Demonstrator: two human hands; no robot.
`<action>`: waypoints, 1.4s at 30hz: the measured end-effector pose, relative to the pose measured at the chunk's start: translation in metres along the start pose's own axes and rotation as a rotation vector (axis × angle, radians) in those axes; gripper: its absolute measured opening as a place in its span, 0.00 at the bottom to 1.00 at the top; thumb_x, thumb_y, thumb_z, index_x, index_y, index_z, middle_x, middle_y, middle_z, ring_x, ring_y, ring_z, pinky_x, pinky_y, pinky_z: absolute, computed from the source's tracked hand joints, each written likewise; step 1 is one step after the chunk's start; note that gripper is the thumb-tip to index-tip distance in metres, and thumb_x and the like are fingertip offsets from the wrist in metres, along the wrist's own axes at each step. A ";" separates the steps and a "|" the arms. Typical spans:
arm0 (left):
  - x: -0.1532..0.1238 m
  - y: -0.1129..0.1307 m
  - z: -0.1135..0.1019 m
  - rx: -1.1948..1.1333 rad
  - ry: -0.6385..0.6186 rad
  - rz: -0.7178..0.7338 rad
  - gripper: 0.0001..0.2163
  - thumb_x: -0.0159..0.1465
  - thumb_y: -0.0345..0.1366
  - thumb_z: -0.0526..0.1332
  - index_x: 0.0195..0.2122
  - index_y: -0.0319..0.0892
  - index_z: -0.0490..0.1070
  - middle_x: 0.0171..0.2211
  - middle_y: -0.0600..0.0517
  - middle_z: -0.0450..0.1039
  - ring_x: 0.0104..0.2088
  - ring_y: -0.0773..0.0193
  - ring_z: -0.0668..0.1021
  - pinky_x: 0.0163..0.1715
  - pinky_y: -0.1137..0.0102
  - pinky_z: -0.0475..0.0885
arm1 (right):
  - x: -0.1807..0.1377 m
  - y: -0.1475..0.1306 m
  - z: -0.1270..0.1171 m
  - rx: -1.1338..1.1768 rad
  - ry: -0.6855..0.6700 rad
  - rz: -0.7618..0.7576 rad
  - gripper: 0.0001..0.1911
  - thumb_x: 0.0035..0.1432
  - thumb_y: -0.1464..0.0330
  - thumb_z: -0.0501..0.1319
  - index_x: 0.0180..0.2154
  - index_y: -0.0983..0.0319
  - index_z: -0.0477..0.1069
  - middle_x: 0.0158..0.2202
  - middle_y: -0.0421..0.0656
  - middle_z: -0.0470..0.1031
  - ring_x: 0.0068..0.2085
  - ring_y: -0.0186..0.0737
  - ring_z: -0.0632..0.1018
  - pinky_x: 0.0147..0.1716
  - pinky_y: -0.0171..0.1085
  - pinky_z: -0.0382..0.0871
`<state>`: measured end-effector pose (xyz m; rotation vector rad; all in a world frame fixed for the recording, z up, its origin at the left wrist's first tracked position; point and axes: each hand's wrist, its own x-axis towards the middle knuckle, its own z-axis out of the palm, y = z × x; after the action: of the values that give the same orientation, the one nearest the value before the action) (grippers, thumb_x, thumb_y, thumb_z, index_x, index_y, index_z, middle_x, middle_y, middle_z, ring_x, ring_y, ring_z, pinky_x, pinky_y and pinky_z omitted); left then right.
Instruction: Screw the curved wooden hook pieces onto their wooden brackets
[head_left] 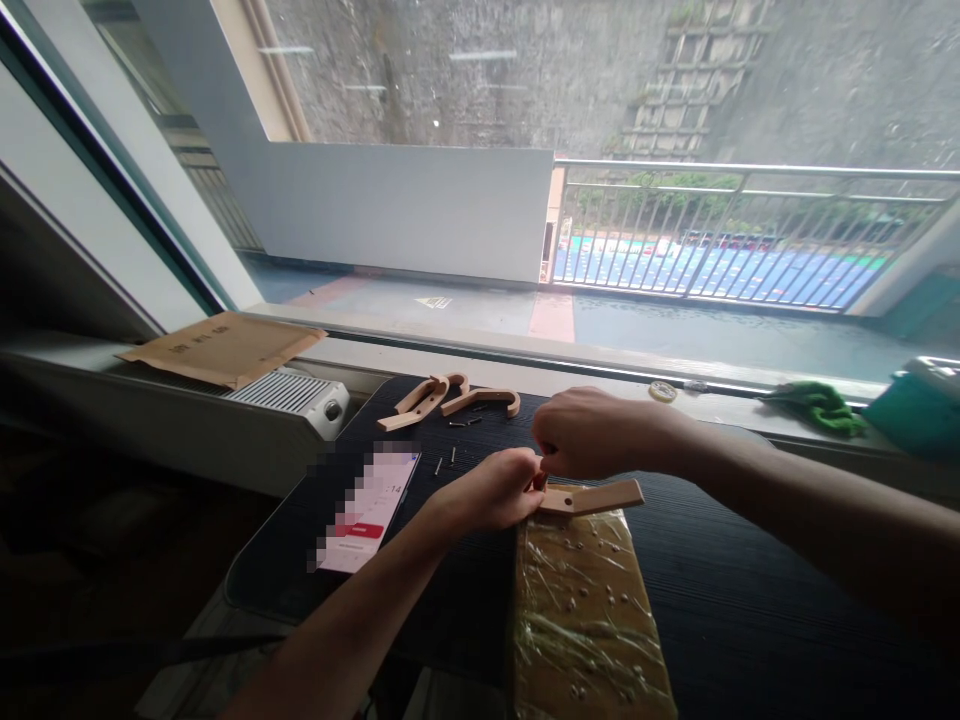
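My left hand (pixel 491 490) is closed on the near end of a wooden hook piece (pixel 596 497) that lies on a plastic-wrapped yellow block (pixel 585 610). Just above it, my right hand (pixel 585 432) is curled in a pinch at the same end of the piece; what its fingers hold is hidden. Two or three more wooden hooks (pixel 450 398) lie further back on the black table (pixel 750 580). Several small dark screws (pixel 450 458) are scattered between the hooks and my hands.
A phone (pixel 371 508) with a lit screen lies at the left of the table. A white radiator (pixel 292 395) and flattened cardboard (pixel 221 347) are to the left. On the window sill sit a tape roll (pixel 663 391) and a green cloth (pixel 817 405).
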<state>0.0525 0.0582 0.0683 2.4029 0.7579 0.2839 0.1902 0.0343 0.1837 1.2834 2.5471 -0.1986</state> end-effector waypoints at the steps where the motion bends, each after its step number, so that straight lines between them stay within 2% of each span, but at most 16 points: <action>1: 0.000 0.000 0.000 -0.002 -0.002 0.001 0.07 0.58 0.30 0.54 0.28 0.37 0.71 0.24 0.53 0.71 0.24 0.69 0.70 0.25 0.75 0.60 | 0.000 0.001 0.000 -0.001 0.003 0.040 0.09 0.51 0.70 0.56 0.25 0.65 0.73 0.21 0.41 0.70 0.22 0.30 0.63 0.24 0.34 0.53; 3: 0.000 0.001 0.000 0.003 0.007 0.011 0.06 0.57 0.29 0.54 0.28 0.37 0.70 0.24 0.53 0.71 0.24 0.69 0.70 0.25 0.75 0.60 | -0.001 0.000 -0.003 -0.011 0.001 0.090 0.10 0.51 0.67 0.57 0.27 0.65 0.74 0.23 0.42 0.71 0.23 0.31 0.64 0.24 0.34 0.54; 5: -0.001 0.000 0.001 0.022 0.023 0.033 0.06 0.57 0.29 0.55 0.27 0.37 0.70 0.24 0.53 0.71 0.24 0.70 0.69 0.25 0.75 0.59 | -0.004 -0.004 -0.008 -0.037 -0.031 0.076 0.10 0.51 0.65 0.58 0.29 0.64 0.75 0.24 0.42 0.72 0.23 0.32 0.65 0.24 0.35 0.54; 8: -0.002 -0.001 0.001 0.053 0.042 0.049 0.07 0.58 0.30 0.55 0.24 0.37 0.69 0.22 0.53 0.70 0.24 0.70 0.69 0.24 0.75 0.58 | -0.008 -0.010 -0.015 -0.090 -0.062 0.000 0.07 0.51 0.69 0.58 0.28 0.63 0.74 0.24 0.41 0.72 0.22 0.31 0.64 0.23 0.34 0.52; 12: -0.003 -0.001 0.000 0.064 0.044 0.045 0.07 0.57 0.30 0.55 0.24 0.37 0.69 0.23 0.53 0.70 0.24 0.70 0.69 0.24 0.75 0.59 | -0.006 -0.010 -0.011 -0.105 -0.006 -0.029 0.08 0.50 0.74 0.56 0.25 0.65 0.73 0.21 0.41 0.70 0.21 0.29 0.63 0.22 0.34 0.50; 16: -0.003 -0.001 0.000 0.037 0.024 0.049 0.07 0.58 0.30 0.54 0.27 0.38 0.70 0.24 0.53 0.72 0.24 0.69 0.70 0.25 0.75 0.60 | -0.002 -0.003 -0.002 -0.073 -0.006 0.036 0.10 0.52 0.69 0.56 0.26 0.66 0.73 0.22 0.43 0.71 0.22 0.30 0.64 0.24 0.34 0.52; 20: -0.001 -0.003 0.002 0.054 0.022 0.032 0.06 0.57 0.31 0.55 0.27 0.38 0.70 0.24 0.53 0.71 0.24 0.69 0.70 0.25 0.75 0.60 | -0.005 -0.006 -0.008 -0.071 -0.063 0.088 0.10 0.51 0.66 0.57 0.28 0.65 0.74 0.24 0.43 0.72 0.23 0.32 0.65 0.24 0.35 0.53; 27: 0.000 0.000 0.003 0.060 0.019 -0.017 0.07 0.57 0.29 0.55 0.25 0.38 0.71 0.23 0.52 0.72 0.24 0.69 0.71 0.25 0.75 0.60 | -0.002 -0.012 -0.019 -0.091 -0.103 -0.027 0.08 0.50 0.74 0.56 0.27 0.66 0.74 0.24 0.41 0.71 0.24 0.30 0.64 0.24 0.34 0.53; 31: 0.000 -0.001 0.001 0.039 -0.003 0.007 0.07 0.57 0.29 0.55 0.27 0.38 0.71 0.24 0.52 0.73 0.24 0.69 0.71 0.25 0.75 0.60 | 0.005 -0.002 -0.010 -0.012 -0.120 0.024 0.10 0.50 0.68 0.57 0.26 0.67 0.74 0.22 0.42 0.71 0.23 0.30 0.64 0.23 0.34 0.53; 34: -0.001 -0.002 0.001 0.024 -0.003 0.033 0.06 0.57 0.30 0.54 0.27 0.38 0.70 0.24 0.52 0.72 0.24 0.68 0.71 0.25 0.75 0.60 | 0.004 0.004 -0.005 0.058 -0.107 0.122 0.12 0.50 0.64 0.58 0.29 0.65 0.75 0.24 0.42 0.72 0.23 0.32 0.66 0.22 0.34 0.54; 37: -0.001 -0.003 0.002 0.025 0.003 0.017 0.06 0.57 0.31 0.55 0.26 0.38 0.70 0.23 0.52 0.71 0.25 0.68 0.71 0.26 0.75 0.61 | -0.001 0.002 -0.009 0.020 -0.094 0.118 0.13 0.49 0.63 0.59 0.33 0.63 0.76 0.27 0.43 0.74 0.27 0.34 0.68 0.25 0.35 0.56; 39: -0.001 -0.002 0.002 0.022 0.004 0.000 0.06 0.57 0.30 0.56 0.26 0.37 0.71 0.24 0.52 0.72 0.25 0.68 0.72 0.26 0.75 0.61 | -0.005 -0.002 -0.014 -0.026 -0.072 0.081 0.12 0.49 0.64 0.60 0.36 0.61 0.76 0.29 0.43 0.75 0.28 0.35 0.69 0.27 0.36 0.56; 42: 0.000 0.000 0.002 0.012 0.004 -0.026 0.06 0.56 0.29 0.56 0.27 0.37 0.71 0.25 0.51 0.73 0.26 0.67 0.72 0.27 0.74 0.62 | -0.005 -0.007 -0.019 -0.076 -0.067 0.034 0.09 0.52 0.69 0.57 0.33 0.63 0.76 0.28 0.43 0.74 0.27 0.34 0.67 0.27 0.36 0.55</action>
<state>0.0532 0.0572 0.0666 2.4021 0.7943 0.2750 0.1838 0.0306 0.2038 1.2690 2.4506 -0.1339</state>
